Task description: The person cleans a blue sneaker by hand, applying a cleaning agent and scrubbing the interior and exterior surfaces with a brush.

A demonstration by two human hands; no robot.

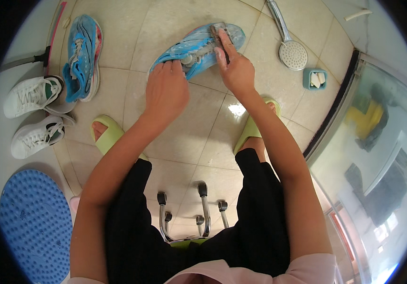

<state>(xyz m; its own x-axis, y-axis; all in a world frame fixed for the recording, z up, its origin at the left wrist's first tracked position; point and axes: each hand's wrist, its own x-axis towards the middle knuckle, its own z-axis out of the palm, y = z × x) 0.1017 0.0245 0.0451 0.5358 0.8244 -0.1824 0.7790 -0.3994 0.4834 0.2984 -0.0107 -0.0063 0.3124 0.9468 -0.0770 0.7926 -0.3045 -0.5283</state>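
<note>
A blue running shoe (197, 48) with pale laces lies on its way across the tiled floor, toe pointing right, looking wet. My left hand (168, 85) grips its heel collar, with the fingertips tucked inside the opening. In my right hand (237, 67) is a scrubbing brush (219, 27), pressed on the toe area with the index finger stretched along its back; the bristles are hidden. A matching blue shoe (82, 58) stands at the upper left.
White sneakers (35, 96) and a blue bumpy mat (35, 227) are at the left, near a squeegee (42, 58). A shower head (293, 55) and a teal box of white pieces (315, 79) lie at the right, beside a glass panel (374, 149). Chrome stool legs (205, 213) stand below me.
</note>
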